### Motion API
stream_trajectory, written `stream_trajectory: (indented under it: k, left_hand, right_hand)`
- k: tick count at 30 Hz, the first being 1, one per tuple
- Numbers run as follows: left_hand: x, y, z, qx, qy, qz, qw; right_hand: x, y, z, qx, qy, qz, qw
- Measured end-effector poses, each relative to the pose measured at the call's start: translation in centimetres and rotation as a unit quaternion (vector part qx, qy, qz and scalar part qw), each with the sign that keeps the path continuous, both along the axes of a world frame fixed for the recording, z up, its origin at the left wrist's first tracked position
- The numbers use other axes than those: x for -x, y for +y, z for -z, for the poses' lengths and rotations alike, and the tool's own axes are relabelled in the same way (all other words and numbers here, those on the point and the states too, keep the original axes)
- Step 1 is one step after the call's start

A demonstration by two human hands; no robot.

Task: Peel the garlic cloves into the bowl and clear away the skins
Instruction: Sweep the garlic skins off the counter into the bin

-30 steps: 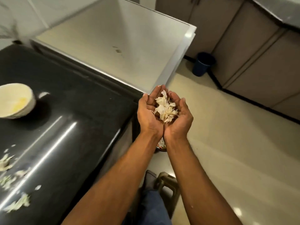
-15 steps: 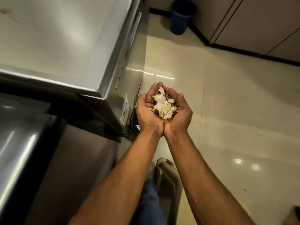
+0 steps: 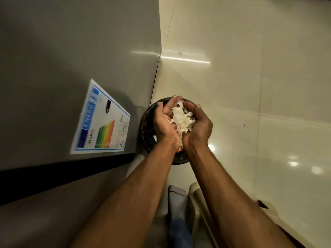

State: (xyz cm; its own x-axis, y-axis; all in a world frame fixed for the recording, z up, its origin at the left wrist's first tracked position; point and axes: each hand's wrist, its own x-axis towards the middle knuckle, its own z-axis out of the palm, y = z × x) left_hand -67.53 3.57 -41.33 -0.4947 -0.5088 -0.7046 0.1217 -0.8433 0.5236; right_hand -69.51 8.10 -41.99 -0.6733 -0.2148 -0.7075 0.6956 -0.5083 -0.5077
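A heap of pale, papery garlic skins (image 3: 181,119) lies in my two cupped hands. My left hand (image 3: 164,122) and my right hand (image 3: 198,126) are pressed side by side, palms up, fingers curled up round the heap. They hover directly over a round black bin (image 3: 145,129) on the floor, which they mostly cover. The bowl and the garlic cloves are out of view.
A grey fridge side (image 3: 71,59) with a coloured energy label (image 3: 102,120) stands just left of the bin. Glossy cream floor tiles (image 3: 250,86) spread to the right. My leg in blue trousers (image 3: 179,230) and a beige object (image 3: 197,196) are at the bottom.
My view has turned from the black counter and bowl down to the floor. My cupped hands, still carrying the skins, have come down over the black bin beside the fridge.
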Motion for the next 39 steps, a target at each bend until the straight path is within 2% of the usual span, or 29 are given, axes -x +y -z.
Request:
stream_trajectory:
  k: [3, 6, 8, 13, 18, 22, 26, 31, 36, 39]
  left_hand:
    - [-0.6, -0.9, 5.5, 0.077, -0.056, 0.077, 0.992]
    - [-1.4, -2.0, 9.2, 0.189, -0.119, 0.170, 0.960]
    - [-1.9, -2.6, 10.5, 0.220, -0.144, 0.212, 0.941]
    - [-2.7, -2.8, 11.2, 0.263, -0.177, 0.290, 0.903]
    - [-2.6, -1.9, 8.7, 0.336, -0.207, 0.349, 0.850]
    - [-2.7, -0.1, 3.1, 0.364, -0.219, 0.397, 0.814]
    - [-3.0, 1.3, -2.8, 0.366, -0.201, 0.386, 0.822]
    - [-3.8, 3.2, -12.5, 0.387, -0.172, 0.394, 0.816]
    - [-5.6, 5.2, -23.1, 0.401, -0.102, 0.346, 0.842]
    - [-8.0, 6.3, -28.9, 0.428, -0.066, 0.328, 0.840]
  right_hand:
    - [0.2, -0.1, 6.1, -0.102, 0.063, -0.085, 0.989]
    - [0.4, 0.1, 10.1, -0.177, 0.122, -0.175, 0.961]
    - [0.7, 0.2, 11.1, -0.207, 0.144, -0.211, 0.945]
    - [0.8, 0.8, 9.9, -0.247, 0.181, -0.275, 0.911]
    - [1.5, 1.8, 6.4, -0.262, 0.217, -0.303, 0.890]
    - [1.4, 2.9, 1.5, -0.261, 0.246, -0.312, 0.880]
    - [1.0, 4.4, -4.9, -0.253, 0.257, -0.301, 0.883]
    - [0.1, 6.4, -13.7, -0.261, 0.280, -0.273, 0.883]
    - [-2.1, 8.3, -23.6, -0.254, 0.318, -0.252, 0.878]
    - [-4.4, 9.1, -29.9, -0.252, 0.348, -0.239, 0.871]
